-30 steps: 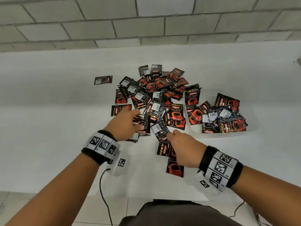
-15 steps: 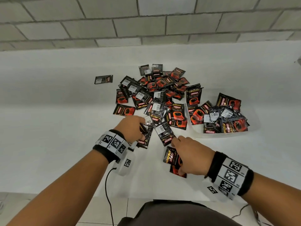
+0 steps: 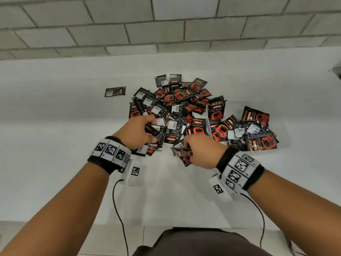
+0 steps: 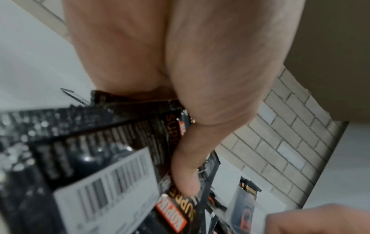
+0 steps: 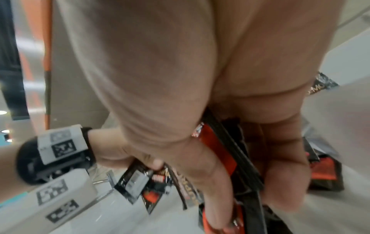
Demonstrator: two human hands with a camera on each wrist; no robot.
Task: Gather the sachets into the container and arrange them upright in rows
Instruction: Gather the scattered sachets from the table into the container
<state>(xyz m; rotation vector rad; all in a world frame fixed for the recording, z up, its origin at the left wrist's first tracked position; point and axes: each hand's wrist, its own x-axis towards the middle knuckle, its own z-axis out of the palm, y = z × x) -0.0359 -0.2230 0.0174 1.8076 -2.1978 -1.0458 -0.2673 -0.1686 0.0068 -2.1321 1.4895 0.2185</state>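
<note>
A grey block wall backs the white table, where black-and-red coffee sachets lie heaped at twelve o'clock and a shallow white container holds more at two. The left hand pinches several sachets under its thumb; the right hand grips a small stack, its fingers seen only from the wrist.

Both forearms bare, no sleeves. Each wrist: black band w/ white blocks carrying black square fiducial markers, left wristband, right wristband. White camera housing under each wrist, one marker apiece: left housing, right housing. Thin black cable hangs from left unit; second cable from right. Dark brown garment at torso.
</note>
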